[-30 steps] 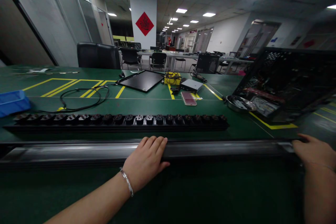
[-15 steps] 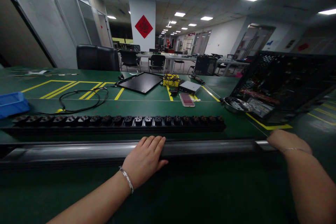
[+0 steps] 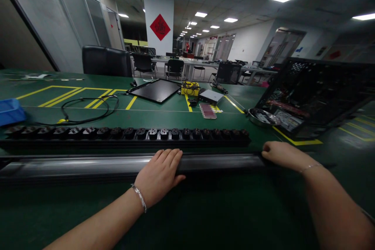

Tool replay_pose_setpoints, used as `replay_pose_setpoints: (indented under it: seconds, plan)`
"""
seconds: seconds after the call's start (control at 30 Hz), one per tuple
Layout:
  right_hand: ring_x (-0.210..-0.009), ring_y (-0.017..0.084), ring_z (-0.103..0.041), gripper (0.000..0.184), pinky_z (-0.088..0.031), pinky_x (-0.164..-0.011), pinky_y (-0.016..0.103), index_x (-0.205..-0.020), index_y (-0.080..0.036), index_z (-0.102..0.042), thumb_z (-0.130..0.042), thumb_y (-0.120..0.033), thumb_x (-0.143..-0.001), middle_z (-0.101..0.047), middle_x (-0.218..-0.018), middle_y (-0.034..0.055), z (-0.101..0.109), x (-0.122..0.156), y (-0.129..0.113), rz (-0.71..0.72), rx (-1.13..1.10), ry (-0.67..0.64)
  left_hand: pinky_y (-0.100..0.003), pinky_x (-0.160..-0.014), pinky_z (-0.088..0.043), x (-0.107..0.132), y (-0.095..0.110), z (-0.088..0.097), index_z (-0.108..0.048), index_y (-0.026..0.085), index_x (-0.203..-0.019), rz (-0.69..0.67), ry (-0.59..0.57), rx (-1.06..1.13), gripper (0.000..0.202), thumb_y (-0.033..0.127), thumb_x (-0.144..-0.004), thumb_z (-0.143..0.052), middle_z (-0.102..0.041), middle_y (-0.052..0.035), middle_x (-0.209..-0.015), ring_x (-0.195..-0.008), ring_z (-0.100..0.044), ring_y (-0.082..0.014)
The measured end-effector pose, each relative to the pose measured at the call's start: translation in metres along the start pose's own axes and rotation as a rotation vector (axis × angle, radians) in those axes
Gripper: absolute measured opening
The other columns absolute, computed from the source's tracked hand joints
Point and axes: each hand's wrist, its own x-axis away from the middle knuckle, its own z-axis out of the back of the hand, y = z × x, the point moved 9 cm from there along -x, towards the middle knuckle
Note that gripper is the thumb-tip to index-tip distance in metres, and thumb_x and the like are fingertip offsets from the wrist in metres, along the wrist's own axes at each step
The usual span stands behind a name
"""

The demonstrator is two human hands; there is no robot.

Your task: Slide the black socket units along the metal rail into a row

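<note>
A long black channel-shaped bar [image 3: 219, 170] lies across the bench in front of me, with a shiny grey strip [image 3: 88, 162] along its trough. My left hand [image 3: 159, 177] lies across its middle, the fingers together over the far side and the thumb on the near side, gripping it. Toward the bar's right end, my right hand [image 3: 283, 156] is closed, its fingertips where the grey strip stops showing. What those fingers pinch is hidden. Just behind runs a black socket strip [image 3: 175, 140] lined with several black plug-like pieces.
Behind are a coiled black cable [image 3: 113, 105], a blue bin [image 3: 11, 112], a flat black panel [image 3: 156, 90], a yellow box [image 3: 190, 89], a grey box [image 3: 211, 96] and a phone [image 3: 208, 111]. A metal bowl [image 3: 263, 118] sits beside an open computer case [image 3: 319, 97] at the right.
My right hand has moved left along the bar. The light-coloured piece beside it no longer shows, and the grey strip's visible end is farther left. My left hand stays on the bar.
</note>
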Motion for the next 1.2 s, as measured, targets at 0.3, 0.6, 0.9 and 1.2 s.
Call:
replay_pose_setpoints:
  seconds: [0.3,0.6,0.9,1.2]
  plan:
    - [-0.086,0.019,-0.059,0.022,-0.043,-0.076,0.03,-0.096,-0.017,-0.061,-0.049,-0.033,-0.087,-0.064,-0.092,0.0068,0.007,0.069,-0.174,0.479,-0.167,0.32,-0.043,-0.099,-0.039,0.0,-0.003,0.004,-0.036,0.009,-0.132,0.036,0.015,0.056,0.066,0.051,-0.083,-0.051,-0.054,-0.0166,-0.127,-0.114,-0.052,-0.0267]
    - [-0.083,0.02,-0.057,0.022,-0.044,-0.075,0.033,-0.091,-0.017,-0.059,-0.048,-0.035,-0.089,-0.062,-0.089,0.0066,0.001,0.081,-0.189,0.503,-0.246,0.463,-0.043,-0.101,-0.038,0.0,0.0,0.004,-0.026,0.016,-0.139,-0.003,0.009,0.085,0.067,0.048,-0.084,-0.05,-0.041,-0.0137,-0.141,-0.123,-0.046,-0.0251]
    - [-0.098,0.023,-0.053,0.041,-0.043,-0.09,0.038,-0.121,-0.007,-0.051,-0.048,-0.022,-0.083,-0.059,-0.109,0.0123,-0.005,0.087,-0.189,0.487,-0.285,0.428,-0.042,-0.101,-0.038,0.0,0.001,0.004,-0.029,0.021,-0.138,-0.019,0.018,0.068,0.064,0.047,-0.084,-0.051,-0.04,-0.011,-0.142,-0.122,-0.046,-0.0241]
    - [-0.093,0.021,-0.056,0.028,-0.046,-0.086,0.037,-0.108,-0.013,-0.055,-0.052,-0.019,-0.082,-0.06,-0.099,0.0095,-0.015,0.085,-0.193,0.504,-0.482,0.386,-0.043,-0.099,-0.04,0.002,0.003,0.006,-0.03,0.028,-0.139,-0.058,0.01,0.022,0.063,0.046,-0.083,-0.054,-0.036,-0.0088,-0.145,-0.122,-0.047,-0.0247]
